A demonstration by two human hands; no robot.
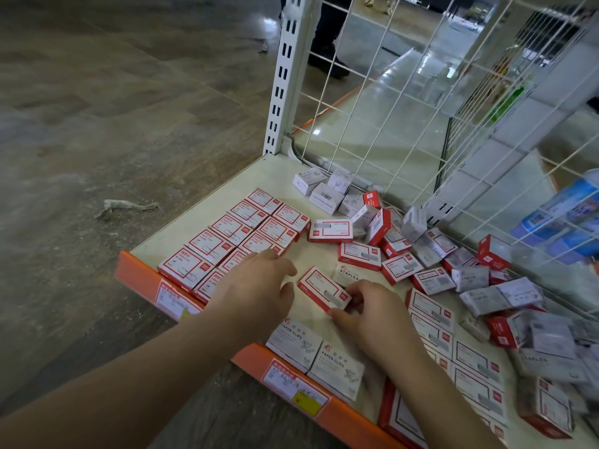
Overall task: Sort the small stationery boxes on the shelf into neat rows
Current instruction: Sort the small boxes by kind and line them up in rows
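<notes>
— Between the two hands, what lies on the shelf?

— One red-and-white staple box, flat on the cream shelf board and turned at an angle. The right hand pinches its near end, thumb and fingertips curled round that end. The left hand is just beside the box's other side, fingers relaxed and spread, palm down, gripping nothing; whether its fingertips touch the box I cannot tell.

— And under the left hand?

— It rests over the near corner of two neat rows of red-bordered paper clip boxes, which run away from it toward the white slotted upright. All lie flat, side by side and touching.

— Beyond the right hand?

— A white box marked STAPLES just past the held one, then a loose heap of red and white boxes against the wire grid back panel, some flat, some tipped on edge.

— Nearer than the hands?

— Two white PAPER CLIPS boxes lie side by side at the orange front edge strip, under the right wrist. To the right of that forearm is a tidy column of flat red-bordered boxes. Price labels are stuck on the orange strip.
</notes>
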